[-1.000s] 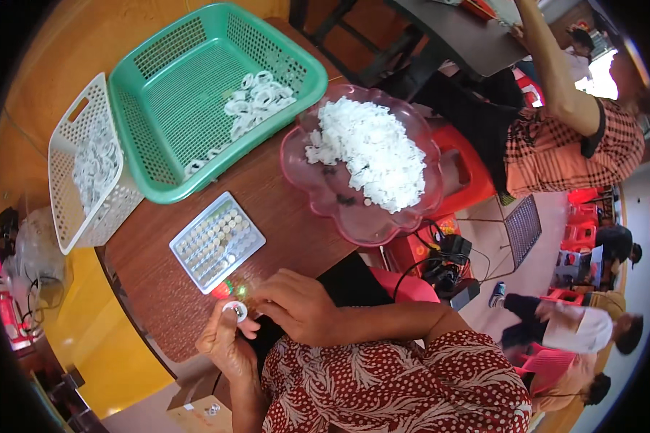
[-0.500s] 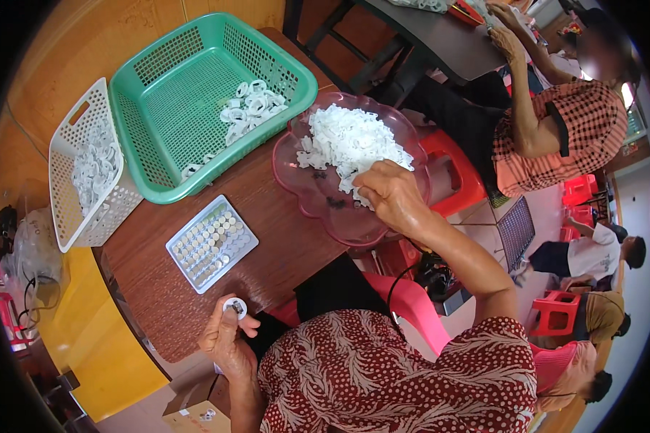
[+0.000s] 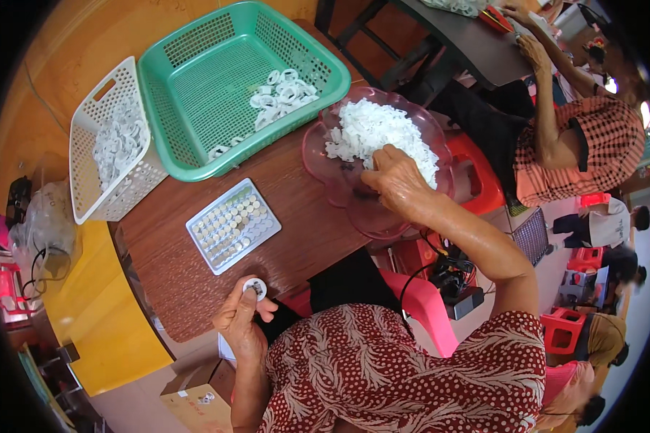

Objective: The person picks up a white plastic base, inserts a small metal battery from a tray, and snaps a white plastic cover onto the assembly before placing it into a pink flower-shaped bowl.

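Right hand (image 3: 399,182) moved to pink bowl (image 3: 372,216) of white pieces (image 3: 381,128), grip unclear, left hand (image 3: 241,320) pinching white disc (image 3: 256,289)

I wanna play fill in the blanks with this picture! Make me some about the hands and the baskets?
1. The left hand holds a small piece whose outline is ____.
2. The right hand is over the bowl, where the heaped pieces are coloured ____.
3. The largest basket is coloured ____.
4. In the picture, the smaller basket stands to the ____ of the largest one.

Missing words: round; white; green; left.
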{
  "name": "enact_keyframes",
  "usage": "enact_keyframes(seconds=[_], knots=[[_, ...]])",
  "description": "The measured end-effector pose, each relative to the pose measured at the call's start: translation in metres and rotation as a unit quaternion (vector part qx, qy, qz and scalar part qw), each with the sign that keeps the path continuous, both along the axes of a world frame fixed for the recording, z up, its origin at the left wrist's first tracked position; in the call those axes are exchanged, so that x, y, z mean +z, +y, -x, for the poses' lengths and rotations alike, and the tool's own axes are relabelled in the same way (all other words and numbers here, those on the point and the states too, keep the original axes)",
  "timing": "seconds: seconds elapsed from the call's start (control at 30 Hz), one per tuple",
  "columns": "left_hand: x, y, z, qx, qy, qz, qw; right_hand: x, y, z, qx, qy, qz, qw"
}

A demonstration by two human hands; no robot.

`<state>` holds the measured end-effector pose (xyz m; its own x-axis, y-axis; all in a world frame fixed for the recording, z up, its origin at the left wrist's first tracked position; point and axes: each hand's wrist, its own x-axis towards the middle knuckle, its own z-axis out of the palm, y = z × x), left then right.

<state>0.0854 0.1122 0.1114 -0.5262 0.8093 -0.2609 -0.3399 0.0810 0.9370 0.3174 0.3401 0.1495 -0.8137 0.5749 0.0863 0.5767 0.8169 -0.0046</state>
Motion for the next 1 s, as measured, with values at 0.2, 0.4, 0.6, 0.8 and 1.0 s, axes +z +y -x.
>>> enact_keyframes(seconds=[0.2,0.4,0.6,0.8,1.0], knots=[[0.000,0.003,-0.001,0.023,-0.037,0.004,0.999,-0.001,0.002,-0.003,0.005,0.157,-0.027,0.987],[0.001,0.004,0.000,0.006,-0.042,0.003,0.999,0.004,-0.003,-0.008,-0.112,0.298,0.123,0.940],[0.006,0.003,0.000,-0.007,-0.041,-0.004,0.999,0.039,-0.033,0.017,-0.189,0.452,0.441,0.752],[0.026,0.012,-0.006,-0.034,-0.045,-0.036,0.998,0.026,-0.080,0.067,-0.095,0.445,0.562,0.691],[0.032,0.007,-0.003,-0.013,-0.047,-0.071,0.996,-0.001,-0.117,0.116,-0.080,0.479,0.658,0.576]])
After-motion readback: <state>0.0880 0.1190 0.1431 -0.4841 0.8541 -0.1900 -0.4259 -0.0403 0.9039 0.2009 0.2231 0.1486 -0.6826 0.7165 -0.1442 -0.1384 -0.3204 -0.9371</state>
